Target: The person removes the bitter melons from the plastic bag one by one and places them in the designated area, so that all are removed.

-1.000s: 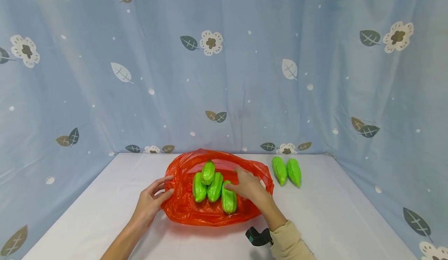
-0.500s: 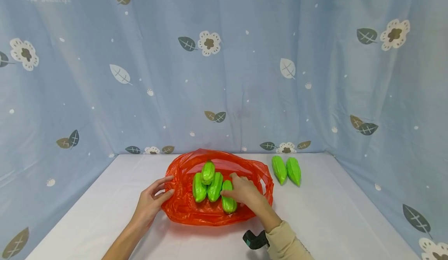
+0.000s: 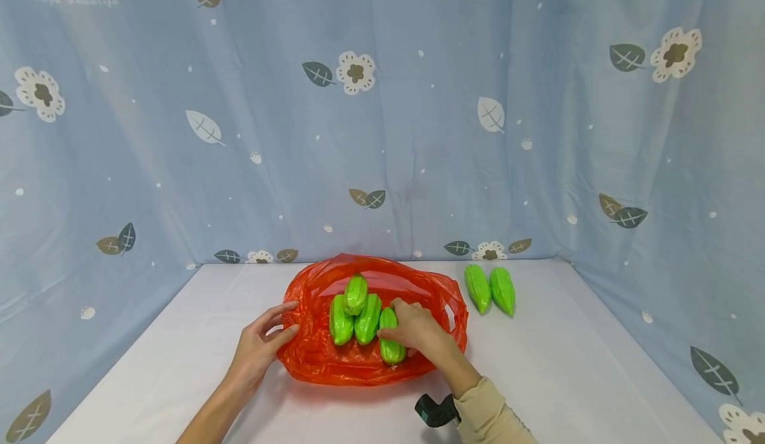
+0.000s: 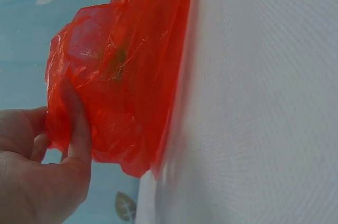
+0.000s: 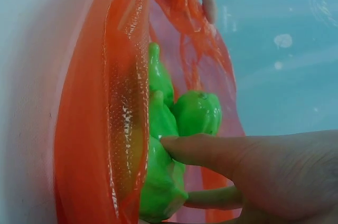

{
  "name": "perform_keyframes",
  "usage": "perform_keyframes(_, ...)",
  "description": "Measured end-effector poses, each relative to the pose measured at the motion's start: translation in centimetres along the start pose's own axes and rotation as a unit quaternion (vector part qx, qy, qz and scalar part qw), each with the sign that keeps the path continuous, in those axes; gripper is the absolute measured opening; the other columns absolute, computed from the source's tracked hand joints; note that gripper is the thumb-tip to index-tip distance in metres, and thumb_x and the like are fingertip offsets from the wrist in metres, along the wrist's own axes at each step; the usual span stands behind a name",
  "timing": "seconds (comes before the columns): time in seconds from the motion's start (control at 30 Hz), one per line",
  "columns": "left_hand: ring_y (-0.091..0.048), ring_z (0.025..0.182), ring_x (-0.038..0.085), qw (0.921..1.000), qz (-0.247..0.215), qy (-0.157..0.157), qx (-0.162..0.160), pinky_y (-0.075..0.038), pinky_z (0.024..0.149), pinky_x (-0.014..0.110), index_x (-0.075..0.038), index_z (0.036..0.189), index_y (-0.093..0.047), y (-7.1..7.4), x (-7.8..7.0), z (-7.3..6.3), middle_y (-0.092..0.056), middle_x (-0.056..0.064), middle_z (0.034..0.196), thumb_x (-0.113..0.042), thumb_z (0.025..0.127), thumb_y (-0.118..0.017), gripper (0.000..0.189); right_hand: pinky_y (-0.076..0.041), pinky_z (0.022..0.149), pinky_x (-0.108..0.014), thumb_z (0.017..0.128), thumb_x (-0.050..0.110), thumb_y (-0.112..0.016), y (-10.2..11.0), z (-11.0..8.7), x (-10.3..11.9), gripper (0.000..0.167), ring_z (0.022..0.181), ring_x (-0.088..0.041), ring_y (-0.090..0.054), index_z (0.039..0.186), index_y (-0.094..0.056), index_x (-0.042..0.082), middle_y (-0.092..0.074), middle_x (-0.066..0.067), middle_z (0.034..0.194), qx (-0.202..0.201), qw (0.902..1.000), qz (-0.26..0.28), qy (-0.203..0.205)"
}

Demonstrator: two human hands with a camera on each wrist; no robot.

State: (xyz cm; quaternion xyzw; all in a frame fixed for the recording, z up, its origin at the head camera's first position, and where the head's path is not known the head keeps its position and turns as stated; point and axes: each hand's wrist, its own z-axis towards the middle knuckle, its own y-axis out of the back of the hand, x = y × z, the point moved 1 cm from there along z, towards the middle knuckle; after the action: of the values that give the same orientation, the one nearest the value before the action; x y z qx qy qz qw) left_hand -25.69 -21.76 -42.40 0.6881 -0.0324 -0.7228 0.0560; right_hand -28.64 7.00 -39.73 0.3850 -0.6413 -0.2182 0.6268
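A red plastic bag (image 3: pixel 317 358) lies with its mouth spread wide on the white table. My left hand (image 3: pixel 257 348) pinches its left rim, thumb on one side and fingers on the other; the left wrist view shows the thumb against the film of the bag (image 4: pixel 137 92). Inside are several long, ridged green fruits (image 3: pixel 341 321), one resting on top of two others. My right hand (image 3: pixel 418 328) reaches into the bag and holds the rightmost ridged green fruit (image 3: pixel 391 351) between thumb and fingers. In the right wrist view, the thumb presses this fruit (image 5: pixel 161 192); some fingertips are hidden.
Two more green fruits (image 3: pixel 477 289) lie side by side on the white tabletop (image 3: pixel 568 364), right of the bag. A blue patterned curtain (image 3: pixel 406 132) hangs along the back and both sides. A black device (image 3: pixel 436 411) sits at the right wrist.
My right hand has moved slightly left and down, its thumb and fingers closing around the rightmost green fruit. The left hand and bag have hardly moved.
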Motion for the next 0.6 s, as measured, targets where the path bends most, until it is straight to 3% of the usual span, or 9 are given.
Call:
perform_keyframes(0.37,-0.067,0.095,0.009,1.0,-0.002,-0.008,-0.002,-0.059,0.077,0.028,-0.015,0.14,-0.053,0.05,0.0,-0.02,-0.055,0.009,0.126,-0.022,0.091,-0.071,0.053,-0.057,0.051,-0.034,0.083,0.028,-0.079,0.26,-0.02,0.16,0.056,0.057,-0.019,-0.062,0.127,-0.054,0.003,-0.058,-0.011,0.091,0.0,1.0,-0.003,0.003)
perform_keyframes(0.6,-0.067,0.096,0.009,0.9999,0.008,-0.012,-0.007,-0.059,0.077,0.028,-0.016,0.138,-0.054,0.15,0.04,-0.04,-0.056,0.008,0.126,-0.021,0.09,-0.071,0.051,-0.058,0.054,-0.034,0.082,0.029,-0.079,0.85,-0.32,0.06,0.059,0.066,-0.017,-0.063,0.129,-0.054,0.004,-0.061,-0.012,0.099,-0.012,0.9998,0.006,0.012)
